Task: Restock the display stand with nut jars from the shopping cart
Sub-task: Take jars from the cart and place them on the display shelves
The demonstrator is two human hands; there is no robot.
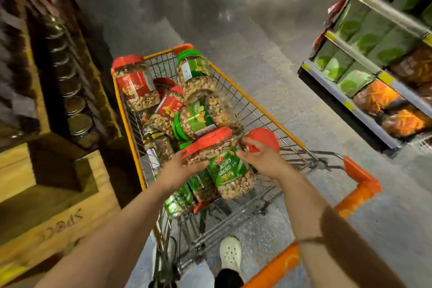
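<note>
An orange wire shopping cart [261, 110] stands in the aisle, filled with several clear nut jars with red or green lids. My left hand [180, 168] and my right hand [259, 156] hold a red-lidded nut jar [212, 145] between them, lying on its side above the pile at the near end of the cart. The left hand cups its bottom left; the right hand's fingers curl round its right end. A green-labelled pistachio jar [230, 173] lies just below it. A red-lidded jar [136, 84] and a green-lidded jar [194, 75] stand upright at the far end.
The wooden display stand [46, 206] rises at the left, with rows of small metal-lidded jars [77, 110] on it. Store shelves with green and orange packets [364, 63] line the right. Grey floor lies beyond the cart. My white shoe [230, 252] shows under the cart handle [360, 184].
</note>
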